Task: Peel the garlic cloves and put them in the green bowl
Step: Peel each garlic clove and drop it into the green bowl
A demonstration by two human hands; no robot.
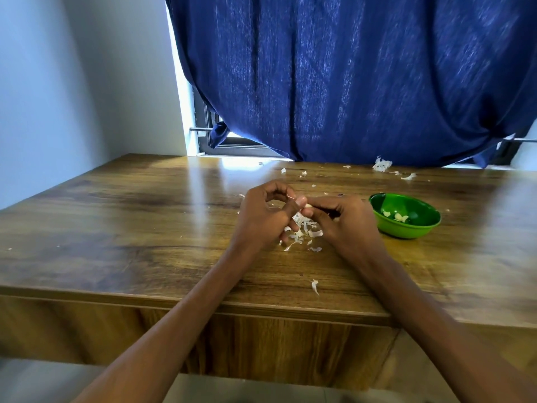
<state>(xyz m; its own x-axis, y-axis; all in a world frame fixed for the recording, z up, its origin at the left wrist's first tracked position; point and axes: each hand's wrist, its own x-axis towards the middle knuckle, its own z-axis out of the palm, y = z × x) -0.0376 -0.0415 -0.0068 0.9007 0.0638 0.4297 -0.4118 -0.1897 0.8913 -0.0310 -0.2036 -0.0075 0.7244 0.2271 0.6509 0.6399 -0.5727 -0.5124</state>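
We see a pale garlic clove [307, 207] pinched at the meeting point of two bare hands above a wooden table [122, 222]. The right hand [347, 225] closes its thumb and fingers on the clove, only the light tip of which shows past the fingertips. The left hand [263, 221] meets it from the other side, its thumb pressed against the clove's exposed end while its other fingers curl loosely, two of them pointing down toward the tabletop. Both hands grasp the same clove; how much skin remains on it we cannot tell, since the fingers cover most of it.

Directly under the hands lies a small heap of papery white peels [303, 229], with a few loose flakes spread just in front of it and one single scrap [315, 286] nearer the table's front edge. To the right of the right hand, near but apart from it, stands the green bowl [418, 229], upright on the table, with several peeled cloves [399, 217] resting in its bottom.

Farther back, more scraps of skin dot the wood, and a larger white clump of peel [382, 164] sits near the table's far edge. Behind the table a dark blue curtain [348, 77] hangs over a window [209, 126], its hem just reaching the tabletop, with daylight showing at the left side and glaring off the polished surface. A plain pale wall [72, 82] fills the left.
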